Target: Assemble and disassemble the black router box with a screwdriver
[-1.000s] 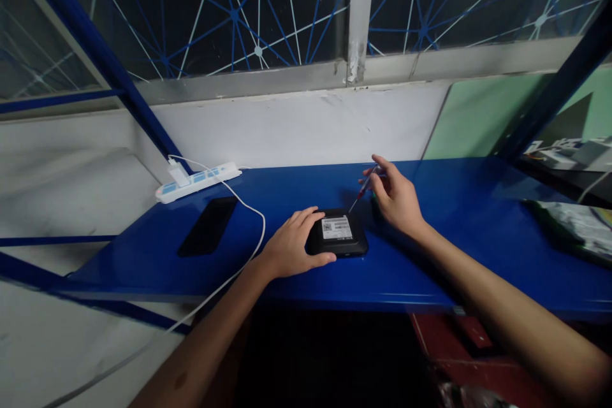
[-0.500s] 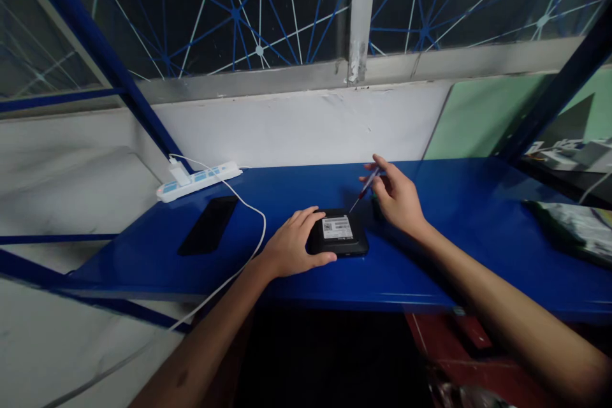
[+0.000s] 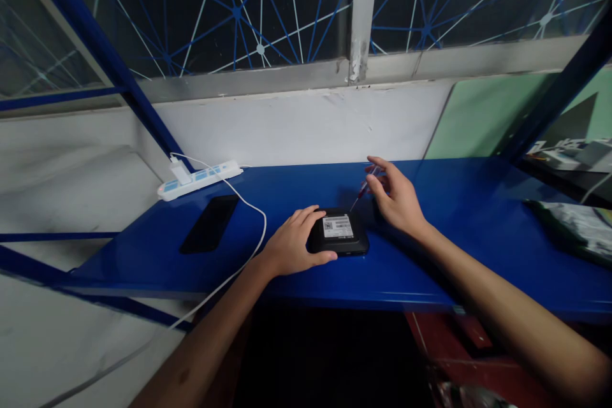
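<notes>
A small black electronic device with a white printed label lies flat on the blue tabletop. My left hand grips its left side, thumb along the near edge and fingers over the top. In my right hand is a slim screwdriver, pinched by its handle and tilted. Its thin shaft points down at the device's far edge, right of the label's top. Whether the tip sits in a screw is too small to tell. My right fingers partly cover the handle.
To the left lie a black phone and a white power strip with a plugged-in charger. A white cable runs past my left forearm over the front edge. A plastic packet lies at the right.
My right fingers have shifted around the screwdriver's handle, closing more over it. The tip stays at the same edge of the device. My left hand holds its place.
</notes>
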